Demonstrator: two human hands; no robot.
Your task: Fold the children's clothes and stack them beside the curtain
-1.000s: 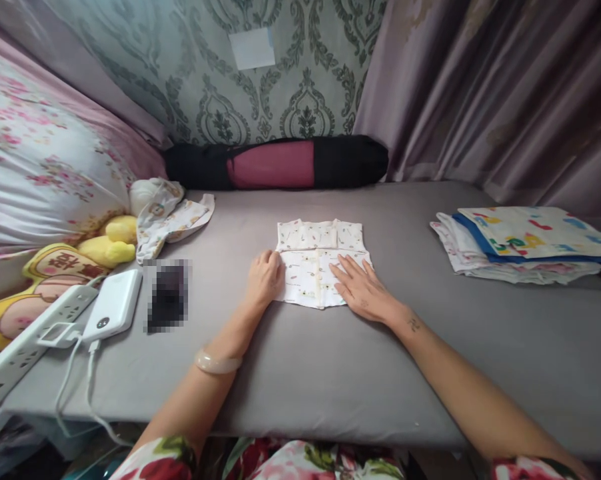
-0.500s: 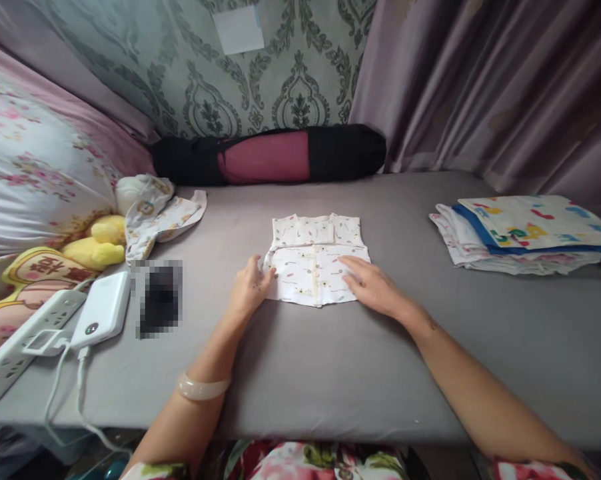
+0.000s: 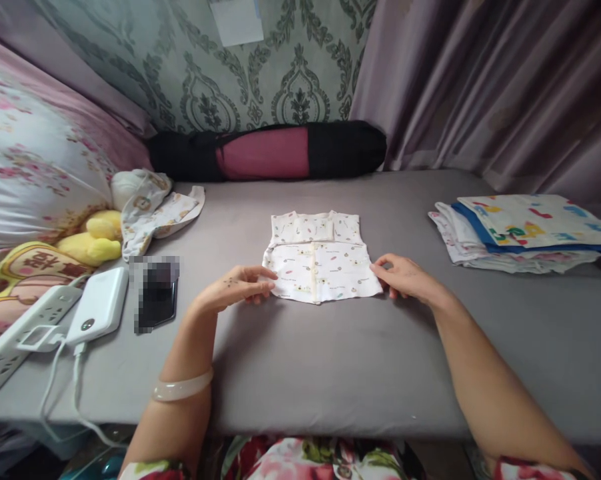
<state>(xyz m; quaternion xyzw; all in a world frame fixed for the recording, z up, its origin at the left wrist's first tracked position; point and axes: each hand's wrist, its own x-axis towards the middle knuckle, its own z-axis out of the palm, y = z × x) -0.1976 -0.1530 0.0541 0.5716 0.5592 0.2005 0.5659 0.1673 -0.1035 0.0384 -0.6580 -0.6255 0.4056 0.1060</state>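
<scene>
A small white baby shirt [image 3: 315, 267] with a fine print and a buttoned front strip lies flat on the grey cloth, its upper part folded over in a band. At its lower left edge, my left hand [image 3: 238, 287] has thumb and forefinger closed on the fabric. My right hand [image 3: 408, 277] pinches the opposite side edge near the lower right corner. The fingertips under the cloth are partly hidden on both sides.
A stack of folded clothes [image 3: 535, 227] lies at the right. To the left are a phone [image 3: 163, 303], a white power bank [image 3: 98, 307] with cables, a power strip [image 3: 25, 333], yellow plush toys [image 3: 93, 240] and a crumpled printed cloth [image 3: 173, 217]. A black and maroon long bag [image 3: 265, 153] lies along the wall.
My right hand has moved off the shirt's front to its right edge, where the lower corner now spreads wider. My left hand has turned and now pinches the left edge.
</scene>
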